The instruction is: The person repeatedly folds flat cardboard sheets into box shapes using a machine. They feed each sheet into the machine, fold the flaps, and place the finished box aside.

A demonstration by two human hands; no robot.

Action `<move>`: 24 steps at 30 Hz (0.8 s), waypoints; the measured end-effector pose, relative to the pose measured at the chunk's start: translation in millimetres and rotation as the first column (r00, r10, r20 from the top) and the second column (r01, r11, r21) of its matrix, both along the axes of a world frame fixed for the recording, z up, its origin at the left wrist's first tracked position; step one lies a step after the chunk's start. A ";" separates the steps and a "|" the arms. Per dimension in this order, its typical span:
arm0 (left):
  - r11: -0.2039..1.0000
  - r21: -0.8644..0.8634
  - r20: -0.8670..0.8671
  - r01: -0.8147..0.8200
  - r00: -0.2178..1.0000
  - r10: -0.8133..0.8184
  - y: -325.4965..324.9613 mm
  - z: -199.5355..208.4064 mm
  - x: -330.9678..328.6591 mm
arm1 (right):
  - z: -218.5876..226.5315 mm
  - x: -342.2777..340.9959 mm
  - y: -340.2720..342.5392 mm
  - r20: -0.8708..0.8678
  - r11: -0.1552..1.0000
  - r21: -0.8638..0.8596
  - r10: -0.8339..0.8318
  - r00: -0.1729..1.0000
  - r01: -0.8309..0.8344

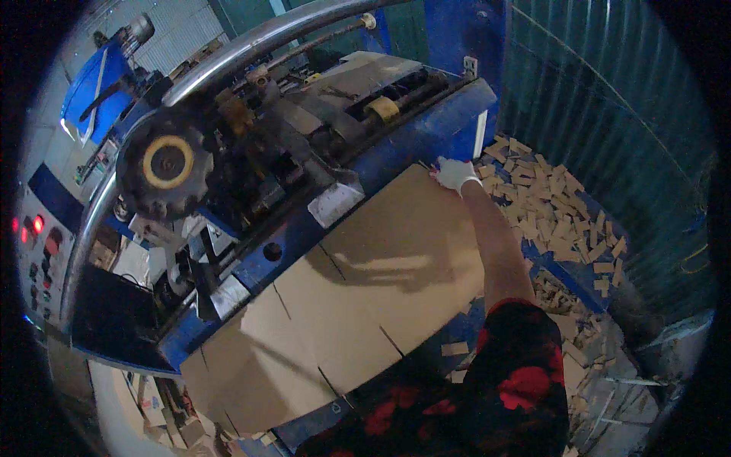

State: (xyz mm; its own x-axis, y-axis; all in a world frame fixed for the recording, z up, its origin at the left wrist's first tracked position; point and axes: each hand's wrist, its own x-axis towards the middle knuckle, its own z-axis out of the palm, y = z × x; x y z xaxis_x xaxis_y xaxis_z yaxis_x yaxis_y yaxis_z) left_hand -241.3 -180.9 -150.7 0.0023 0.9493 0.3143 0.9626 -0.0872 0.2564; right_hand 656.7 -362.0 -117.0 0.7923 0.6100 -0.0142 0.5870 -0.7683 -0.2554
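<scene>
Your gloved right hand (455,174) grips the far corner of the flat cardboard sheet (358,297) at the blue machine (426,133); left hand unseen.

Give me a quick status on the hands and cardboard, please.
Right hand gloved, on far corner of cardboard sheet. Left hand unseen. Sheet against blue machine.

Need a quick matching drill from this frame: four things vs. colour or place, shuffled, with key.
Things:
1. gloved right hand
2. cardboard sheet
3. toothed wheel
4. cardboard offcuts

Place or colour:
A. dark, with a yellow ring at its centre
B. heaped to the right of the machine
C. at the far corner of the sheet, against the blue machine frame
D. tan, slotted, lying flat at the machine's infeed

Pairs: 1-C, 2-D, 3-A, 4-B

The left hand is out of view.
</scene>
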 end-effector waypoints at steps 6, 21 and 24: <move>0.900 0.043 -0.022 0.434 0.901 -0.433 -5.0 8.8 215.5 | -28.9 64.1 30.2 -0.593 0.987 0.157 0.114 0.797 -0.025; 0.748 -0.025 -0.011 0.663 0.748 -0.663 23.4 1.6 361.1 | -8.0 53.1 16.0 0.340 0.956 -0.225 0.259 0.904 -0.190; 0.744 -0.024 -0.006 0.668 0.744 -0.668 26.3 1.4 364.8 | 12.0 62.7 0.1 0.174 0.998 -0.051 0.039 0.984 -0.031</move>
